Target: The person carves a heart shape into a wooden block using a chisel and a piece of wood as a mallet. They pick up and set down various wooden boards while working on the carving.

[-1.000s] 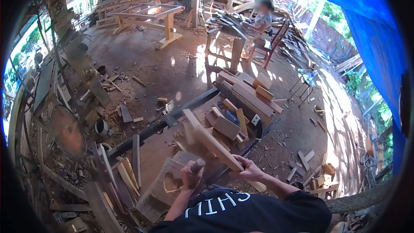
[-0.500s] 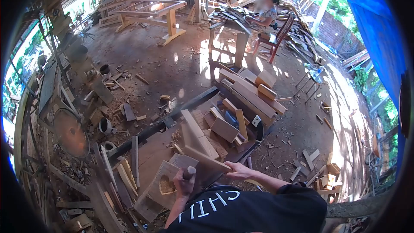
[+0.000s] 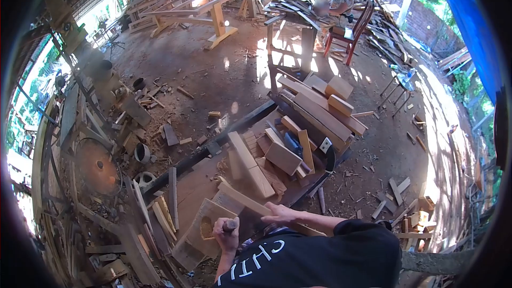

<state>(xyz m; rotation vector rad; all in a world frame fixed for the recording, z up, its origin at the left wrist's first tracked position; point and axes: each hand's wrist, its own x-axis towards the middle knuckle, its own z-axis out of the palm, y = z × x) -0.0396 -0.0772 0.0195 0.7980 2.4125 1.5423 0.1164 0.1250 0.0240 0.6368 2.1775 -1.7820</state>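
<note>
Hands at work low in view, bare. Left hand (image 3: 226,234) clenched round a stubby handle (image 3: 230,225), close to a worn block (image 3: 197,238) with a rounded hollow. Right hand (image 3: 280,214) grasping a long pale board (image 3: 242,199), slanted from beside the block to below the right forearm. Just beyond, on the low bench (image 3: 188,185), a thick beam (image 3: 250,164) beside a jumble of offcuts (image 3: 282,158) and something blue (image 3: 292,143). Off to the left, a large round blade (image 3: 98,165). Farther back, a seated person (image 3: 342,3) near a red chair (image 3: 360,31).
</note>
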